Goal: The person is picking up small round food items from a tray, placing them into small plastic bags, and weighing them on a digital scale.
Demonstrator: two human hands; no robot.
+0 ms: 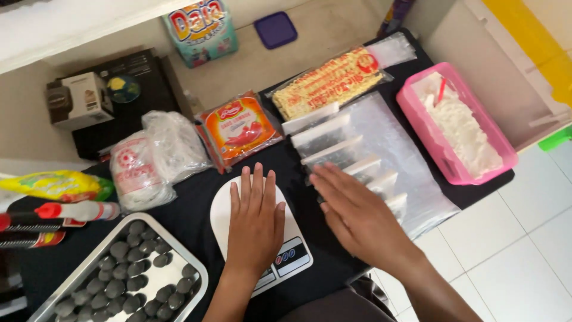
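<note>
My left hand (255,225) lies flat, fingers together, on the white kitchen scale (221,210) at the table's front. My right hand (357,216) is flat with fingers spread, resting on a row of small clear plastic bags (333,148) laid overlapping on a larger clear plastic sheet (398,149). Neither hand holds anything. The scale's display panel (290,256) shows just right of my left wrist.
A metal tray (179,247) of dark grey balls sits front left. A pink tub (411,107) of white powder stands at the right. Behind are a noodle packet (325,80), an orange sauce sachet pack (238,128), tied white bags (152,161), bottles (71,210) and boxes (80,100).
</note>
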